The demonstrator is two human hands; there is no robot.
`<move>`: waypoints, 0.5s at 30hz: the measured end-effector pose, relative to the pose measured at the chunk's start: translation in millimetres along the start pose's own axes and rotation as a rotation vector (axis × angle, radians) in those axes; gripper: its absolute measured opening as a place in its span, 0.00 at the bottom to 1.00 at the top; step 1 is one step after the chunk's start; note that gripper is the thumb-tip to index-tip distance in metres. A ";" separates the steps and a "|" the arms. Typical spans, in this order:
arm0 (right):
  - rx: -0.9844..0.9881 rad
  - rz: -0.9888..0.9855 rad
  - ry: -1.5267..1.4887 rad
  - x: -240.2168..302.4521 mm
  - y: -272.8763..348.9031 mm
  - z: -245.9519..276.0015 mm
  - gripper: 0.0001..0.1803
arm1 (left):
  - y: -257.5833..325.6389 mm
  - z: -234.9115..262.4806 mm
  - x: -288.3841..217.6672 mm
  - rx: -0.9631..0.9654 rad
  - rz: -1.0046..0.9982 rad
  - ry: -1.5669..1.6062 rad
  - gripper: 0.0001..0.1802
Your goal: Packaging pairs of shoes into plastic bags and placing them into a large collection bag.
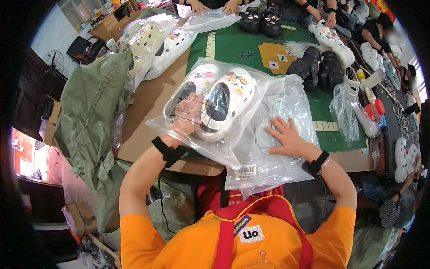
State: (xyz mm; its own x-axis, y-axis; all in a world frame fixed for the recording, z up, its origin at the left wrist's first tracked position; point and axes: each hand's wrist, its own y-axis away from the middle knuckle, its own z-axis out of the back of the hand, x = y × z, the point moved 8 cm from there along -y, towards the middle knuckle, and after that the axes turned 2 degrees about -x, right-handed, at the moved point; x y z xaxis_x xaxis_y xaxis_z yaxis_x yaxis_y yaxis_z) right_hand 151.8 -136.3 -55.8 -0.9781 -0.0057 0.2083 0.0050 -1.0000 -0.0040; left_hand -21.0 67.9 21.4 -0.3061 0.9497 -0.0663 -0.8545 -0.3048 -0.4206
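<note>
A pair of white clogs (233, 96) with colourful charms lies inside a clear plastic bag (262, 83) in front of me. My left hand (187, 114) reaches into the bag's mouth and grips the clogs near their heels, seen through the film; some fingers are hidden by the shoes. Flat on another clear bag (286, 101), with printed outlines, rests my right hand (289, 138), its fingers spread. That bag lies to the right of the clogs and hangs over the near table edge, where a barcode label (246, 171) shows.
Bagged clogs (150, 42) stand at the far left beside a green woven sack (96, 107). Black clogs (329, 69) sit at the right on the green table mat (228, 45), white ones (331, 42) behind. Other people's hands (215, 5) work across the table. Crumpled plastic (345, 110) lies at the right edge.
</note>
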 end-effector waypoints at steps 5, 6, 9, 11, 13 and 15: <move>-0.039 0.084 -0.094 -25.5 -24.9 36.7 0.31 | 5.1 -17.2 15.1 0.025 0.037 -0.068 0.11; -0.160 0.120 -0.002 -28.1 -32.6 50.2 0.30 | 6.5 -18.8 14.0 0.021 -0.003 -0.106 0.11; -0.281 0.042 0.203 -62.3 -56.6 47.8 0.28 | 10.6 -23.9 16.3 0.012 0.006 -0.128 0.13; -0.271 -0.079 0.105 -136.1 -53.2 6.9 0.28 | 5.4 -30.7 12.6 -0.010 -0.016 -0.152 0.13; -0.217 -0.311 0.134 -152.0 -56.9 3.5 0.29 | 12.4 -22.6 9.5 -0.024 -0.040 -0.154 0.13; -0.227 -0.336 0.136 -151.8 -55.8 8.4 0.29 | 11.7 -12.6 6.4 -0.054 -0.058 -0.128 0.12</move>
State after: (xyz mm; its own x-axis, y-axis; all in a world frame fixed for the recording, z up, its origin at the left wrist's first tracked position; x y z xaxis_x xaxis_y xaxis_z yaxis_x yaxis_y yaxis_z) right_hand 301.8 -79.7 -79.0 -0.9361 0.3361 0.1036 -0.3499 -0.9200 -0.1768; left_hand -27.6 71.3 4.7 -0.3105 0.9477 0.0737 -0.8497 -0.2419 -0.4685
